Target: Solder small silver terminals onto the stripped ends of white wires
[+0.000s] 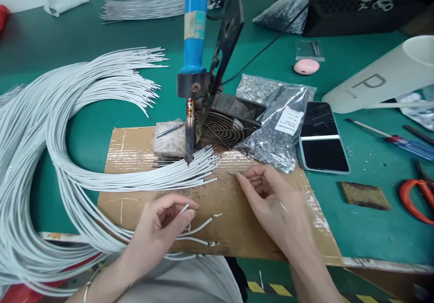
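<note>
A bundle of white wires (142, 181) curves across the cardboard sheet (251, 230), its tips fanned out below the soldering iron (194, 45). The iron hangs tip down from a black bracket. My left hand (166, 224) pinches a white wire close to its end, in front of the bundle. Several wires with metal ends lie beside and below that hand. To the right, my right hand (271, 194) has thumb and index finger pinched together on something thin and dark, too small to make out, over the cardboard.
Behind the iron tip are a round black fan (222, 126) and a pale block (169, 142). Plastic bags of small parts (271, 144), a phone (322, 135), a tilted white cup (383, 77), a screwdriver (407, 147) and red-handled pliers (412, 199) lie rightward.
</note>
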A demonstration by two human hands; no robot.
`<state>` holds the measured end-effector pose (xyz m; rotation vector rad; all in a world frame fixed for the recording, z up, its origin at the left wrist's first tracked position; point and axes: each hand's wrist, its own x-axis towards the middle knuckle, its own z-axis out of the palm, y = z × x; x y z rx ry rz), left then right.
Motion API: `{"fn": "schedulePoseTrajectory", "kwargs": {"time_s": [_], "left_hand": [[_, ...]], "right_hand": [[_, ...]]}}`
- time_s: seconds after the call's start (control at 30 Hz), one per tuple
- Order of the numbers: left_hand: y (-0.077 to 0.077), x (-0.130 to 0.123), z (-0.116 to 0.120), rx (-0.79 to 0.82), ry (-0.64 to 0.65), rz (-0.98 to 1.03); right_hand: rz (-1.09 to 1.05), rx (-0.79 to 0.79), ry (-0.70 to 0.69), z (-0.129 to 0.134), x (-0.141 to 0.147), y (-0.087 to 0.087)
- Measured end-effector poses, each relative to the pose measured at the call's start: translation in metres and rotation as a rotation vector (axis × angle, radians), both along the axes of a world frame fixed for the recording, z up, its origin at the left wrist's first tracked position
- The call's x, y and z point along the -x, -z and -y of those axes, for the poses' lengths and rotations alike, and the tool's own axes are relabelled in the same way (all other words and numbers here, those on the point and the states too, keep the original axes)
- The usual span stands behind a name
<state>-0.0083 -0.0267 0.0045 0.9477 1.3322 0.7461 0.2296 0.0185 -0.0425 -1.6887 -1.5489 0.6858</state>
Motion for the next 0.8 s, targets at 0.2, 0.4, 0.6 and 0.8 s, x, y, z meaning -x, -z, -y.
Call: {"fn": "schedulePoseTrajectory", "kwargs": {"time_s": [0.2,0.4,0.6,0.8], "left_hand": [[-0.009,0.001,-0.004,0.011,-0.107,0.060],[-0.006,0.004,-0.007,0.039,-0.131,0.093],[-0.008,-0.002,0.004,-0.338,0.057,-0.238],[-0.016,-0.001,-0.002,-0.576,0.626,-0.224]], "right_hand": [[-0.513,0.088,0.053,0.027,0.026,-0.016],[-0.755,0.305,0.085,0.034,0.061,-0.033],[-0.786,0.302,0.054,0.034,0.064,-0.030],[-0.681,0.224,0.086,0.030,0.049,-0.032]]}}
